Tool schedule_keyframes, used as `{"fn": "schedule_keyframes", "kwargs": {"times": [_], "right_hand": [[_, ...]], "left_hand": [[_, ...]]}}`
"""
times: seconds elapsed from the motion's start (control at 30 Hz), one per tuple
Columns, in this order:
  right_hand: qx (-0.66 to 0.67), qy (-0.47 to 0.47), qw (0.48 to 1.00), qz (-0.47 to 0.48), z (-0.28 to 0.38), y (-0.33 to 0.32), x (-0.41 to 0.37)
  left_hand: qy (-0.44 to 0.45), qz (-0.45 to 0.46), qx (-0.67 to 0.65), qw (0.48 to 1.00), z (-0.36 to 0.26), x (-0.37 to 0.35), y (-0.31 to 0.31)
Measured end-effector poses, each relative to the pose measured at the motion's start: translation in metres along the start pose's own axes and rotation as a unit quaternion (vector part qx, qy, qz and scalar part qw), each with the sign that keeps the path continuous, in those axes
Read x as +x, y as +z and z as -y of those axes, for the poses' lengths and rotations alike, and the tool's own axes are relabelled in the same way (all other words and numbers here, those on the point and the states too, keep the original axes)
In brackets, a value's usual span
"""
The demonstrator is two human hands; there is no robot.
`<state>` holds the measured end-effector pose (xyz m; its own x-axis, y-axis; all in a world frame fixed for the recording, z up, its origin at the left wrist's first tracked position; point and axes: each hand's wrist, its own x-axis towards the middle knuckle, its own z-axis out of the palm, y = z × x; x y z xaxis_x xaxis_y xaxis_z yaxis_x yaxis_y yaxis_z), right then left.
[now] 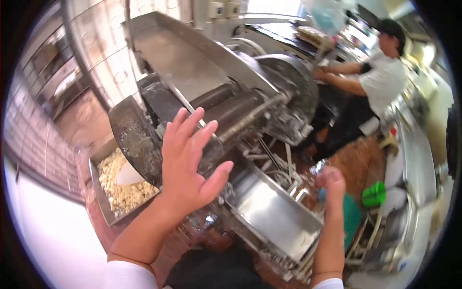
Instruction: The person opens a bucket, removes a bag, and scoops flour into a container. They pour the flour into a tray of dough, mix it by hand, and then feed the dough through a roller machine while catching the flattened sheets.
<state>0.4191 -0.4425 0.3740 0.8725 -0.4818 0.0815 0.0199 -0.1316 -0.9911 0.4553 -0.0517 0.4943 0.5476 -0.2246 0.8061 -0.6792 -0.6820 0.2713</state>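
Note:
My left hand [190,156] is raised with fingers spread and nothing in it, in front of a roller machine, likely a dough sheeter. Its fingertips overlap the machine's front edge in this view, just below the dark rollers [231,103]. Above these slopes a metal feed tray [175,55]. Below, a shiny metal chute [272,212] runs down toward me. My right hand [332,180] is held up beyond the chute's right edge, blurred and seen end-on, its fingers mostly hidden.
At lower left, a metal pan [108,220] on the floor holds crumbly pale dough [118,188] with a white scoop [129,174] in it. A large wheel [291,82] flanks the machine. A co-worker [385,79] stands behind at right. A green container [374,194] is at right.

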Motion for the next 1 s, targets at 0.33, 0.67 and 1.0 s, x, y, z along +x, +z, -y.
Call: {"fn": "schedule_keyframes", "kwargs": {"times": [0.33,0.67,1.0], "right_hand": [[-0.003,-0.14,0.989,0.038,0.068,0.118,0.39],[-0.282,-0.314,0.853,0.307,0.057,0.264,0.498],[-0.367,-0.255,0.846,0.29,0.036,0.301,0.489]], "left_hand": [[-0.186,0.114,0.197,0.956,0.003,0.018,0.038],[-0.25,0.113,0.256,0.927,-0.003,0.025,0.047],[-0.272,0.147,0.248,0.918,-0.006,0.024,0.045]]}}
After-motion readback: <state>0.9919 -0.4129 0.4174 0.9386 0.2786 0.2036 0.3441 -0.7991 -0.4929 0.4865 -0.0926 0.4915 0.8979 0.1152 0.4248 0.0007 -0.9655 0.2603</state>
